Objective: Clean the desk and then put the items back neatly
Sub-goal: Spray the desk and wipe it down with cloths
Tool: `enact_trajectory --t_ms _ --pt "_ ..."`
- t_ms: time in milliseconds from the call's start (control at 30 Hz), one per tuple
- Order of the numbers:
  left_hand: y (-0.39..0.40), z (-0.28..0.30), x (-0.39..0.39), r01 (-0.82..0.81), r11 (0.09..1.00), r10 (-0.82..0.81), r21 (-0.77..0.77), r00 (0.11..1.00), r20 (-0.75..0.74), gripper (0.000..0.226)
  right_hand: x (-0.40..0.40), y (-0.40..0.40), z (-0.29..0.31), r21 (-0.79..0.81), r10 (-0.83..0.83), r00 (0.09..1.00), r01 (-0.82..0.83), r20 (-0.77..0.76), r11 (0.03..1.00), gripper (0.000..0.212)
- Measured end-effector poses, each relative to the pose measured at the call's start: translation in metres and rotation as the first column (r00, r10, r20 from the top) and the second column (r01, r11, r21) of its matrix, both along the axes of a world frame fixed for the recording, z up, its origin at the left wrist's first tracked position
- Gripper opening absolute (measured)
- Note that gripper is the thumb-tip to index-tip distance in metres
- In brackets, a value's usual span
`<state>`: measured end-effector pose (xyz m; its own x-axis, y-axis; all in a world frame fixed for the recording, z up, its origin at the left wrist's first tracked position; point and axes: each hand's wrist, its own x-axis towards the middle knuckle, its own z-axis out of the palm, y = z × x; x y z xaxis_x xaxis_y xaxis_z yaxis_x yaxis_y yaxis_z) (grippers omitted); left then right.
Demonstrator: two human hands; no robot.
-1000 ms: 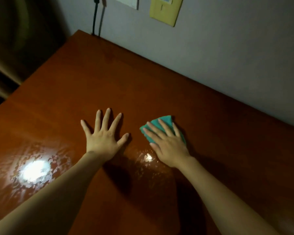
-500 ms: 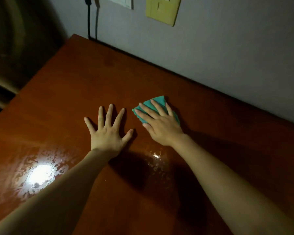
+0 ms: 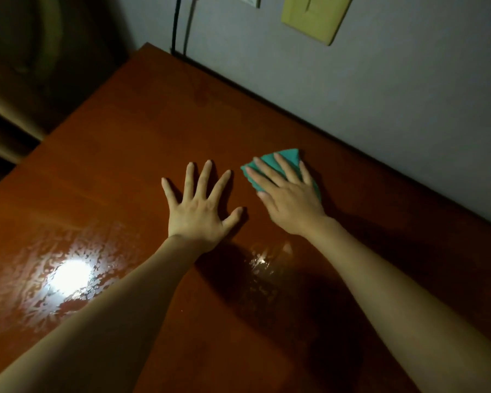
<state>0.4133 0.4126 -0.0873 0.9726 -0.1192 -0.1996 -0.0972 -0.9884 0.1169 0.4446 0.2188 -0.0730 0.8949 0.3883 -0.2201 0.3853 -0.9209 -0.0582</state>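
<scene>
Desk (image 3: pixel 153 143) — cloth (image 3: pixel 284 158) under right hand (image 3: pixel 289 199)

Nothing readable anywhere as far as I can see, no labels, brands or numbers, and the yellow wall plate (image 3: pixel 315 17) above the bench's (image 3: pixel 159 143) far edge plus the white plate (image 3: pixel 248 0) just left of it look blank.
</scene>
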Motion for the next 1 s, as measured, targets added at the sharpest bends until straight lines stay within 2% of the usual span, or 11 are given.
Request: enact_trajectory --t_ms 67,167,233,300,400,533,600,700,833,900,1000 --pt "0.0 0.001 0.002 0.001 1.0 -0.001 -0.007 1.0 -0.007 0.081 0.015 -0.026 0.001 -0.032 -0.133 0.991 0.133 0.008 0.991 0.052" --pt "0.001 0.001 0.002 -0.009 1.0 0.009 -0.018 1.0 0.001 0.08 0.054 -0.03 0.002 -0.03 -0.393 0.92 0.392 -0.01 0.919 0.051" --pt "0.0 0.0 0.002 -0.01 1.0 0.01 -0.017 1.0 -0.002 0.079 0.072 -0.013 0.002 0.007 -0.457 0.89 0.457 -0.018 0.89 0.051" --pt "-0.002 0.001 0.003 -0.006 1.0 0.006 -0.006 1.0 -0.006 0.078 0.073 0.004 0.001 0.02 -0.419 0.908 0.419 -0.015 0.908 0.052" --pt "-0.003 0.004 0.003 -0.017 1.0 0.017 -0.005 1.0 -0.017 0.078 0.044 0.016 0.005 0.007 -0.269 0.963 0.269 -0.017 0.963 0.053" --pt "-0.022 0.008 0.003 -0.101 0.995 0.101 0.013 0.993 -0.064 0.078 -0.011 -0.017 0.004 -0.016 -0.034 0.999 0.034 -0.024 0.999 0.053" --pt "-0.043 0.009 0.003 -0.083 0.996 0.084 0.017 0.993 -0.086 0.079 -0.011 -0.052 0.004 -0.036 -0.121 0.992 0.12 -0.028 0.992 0.056" --pt "-0.065 0.008 0.001 -0.024 1.0 0.023 -0.015 0.997 -0.071 0.079 0.015 -0.086 0.003 -0.074 -0.358 0.934 0.356 -0.017 0.932 0.051" --pt "-0.065 0.005 0.001 -0.036 0.999 0.036 -0.012 0.998 -0.048 0.08 0.046 -0.065 0.003 0.004 -0.57 0.82 0.571 -0.045 0.821 0.052" --pt "-0.066 0.005 0.001 -0.03 1.0 0.03 -0.006 0.998 -0.05 0.08 0.046 -0.047 0.002 0.024 -0.544 0.838 0.545 -0.045 0.838 0.052" --pt "-0.067 0.007 0.002 -0.028 1.0 0.028 -0.011 0.998 -0.063 0.08 0.016 -0.035 0.005 0.013 -0.35 0.936 0.351 -0.027 0.936 0.053"
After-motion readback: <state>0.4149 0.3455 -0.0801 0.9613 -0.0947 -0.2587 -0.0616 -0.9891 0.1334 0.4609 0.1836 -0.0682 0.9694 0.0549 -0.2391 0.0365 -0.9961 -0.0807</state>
